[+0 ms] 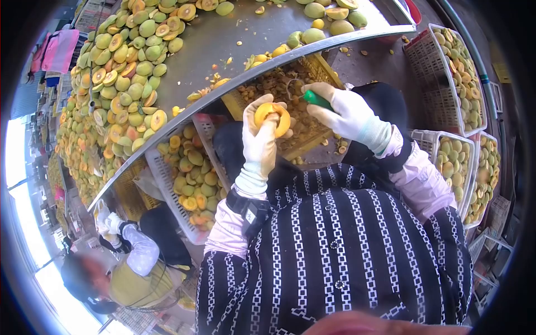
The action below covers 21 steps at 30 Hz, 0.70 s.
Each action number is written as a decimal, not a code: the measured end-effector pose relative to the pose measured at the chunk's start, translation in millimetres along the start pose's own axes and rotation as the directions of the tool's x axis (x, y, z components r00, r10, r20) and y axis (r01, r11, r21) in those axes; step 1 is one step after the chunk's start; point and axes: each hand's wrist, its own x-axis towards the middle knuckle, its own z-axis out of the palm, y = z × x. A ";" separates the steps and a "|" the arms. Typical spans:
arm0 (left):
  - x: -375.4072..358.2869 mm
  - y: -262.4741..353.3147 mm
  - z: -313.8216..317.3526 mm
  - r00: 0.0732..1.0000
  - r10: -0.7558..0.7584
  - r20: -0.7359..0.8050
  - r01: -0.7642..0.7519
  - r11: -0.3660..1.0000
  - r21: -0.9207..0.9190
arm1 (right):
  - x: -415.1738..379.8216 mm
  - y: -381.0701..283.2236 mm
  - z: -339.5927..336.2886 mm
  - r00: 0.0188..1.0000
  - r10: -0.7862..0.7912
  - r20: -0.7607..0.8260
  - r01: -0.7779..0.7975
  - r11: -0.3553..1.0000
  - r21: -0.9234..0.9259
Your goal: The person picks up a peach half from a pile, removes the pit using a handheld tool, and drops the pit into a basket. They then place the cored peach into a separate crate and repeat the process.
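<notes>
My gloved left hand [258, 142] is closed around a peach half [285, 119], its orange flesh turned up and the thumb pressed into the hollow middle. My gloved right hand [350, 116] grips the green handle of a pitting tool [317, 99]. A thin curved wire loop extends from the handle toward the fruit, apart from it. Both hands are above a yellow crate [306, 146] between my knees, which holds brown and orange fruit scraps.
A metal table [209, 47] with heaped whole and cut peaches [125, 72] curves ahead. White crates of peaches stand left [173, 192] and right [427, 64]. At lower left, another gloved person [142, 279] works at the table edge.
</notes>
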 end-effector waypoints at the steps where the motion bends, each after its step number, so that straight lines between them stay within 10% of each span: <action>1: 0.5 -1.1 1.5 1.000 -0.002 0.002 0.002 1.000 -0.001 | -2.2 -3.0 2.6 0.998 -0.060 -0.011 0.060 0.998 -0.015; 10: -6.7 2.4 -6.3 0.999 -0.046 -0.021 0.048 0.993 0.108 | 5.9 16.2 29.5 0.987 -0.144 -0.067 0.131 0.977 -0.171; 15: -28.3 33.7 -22.5 0.998 0.024 -0.054 -0.018 0.994 0.106 | 4.8 58.1 30.7 0.993 0.117 -0.028 -0.119 0.918 -0.378; 20: -53.4 46.0 -155.6 0.928 0.074 -0.366 0.064 0.934 0.351 | 12.6 41.6 17.1 0.991 0.114 0.068 -0.100 0.978 -0.183; 21: -60.7 37.1 -193.9 0.897 0.264 -0.353 0.031 0.762 0.647 | 16.9 40.3 7.3 0.971 0.161 0.177 -0.132 0.977 -0.167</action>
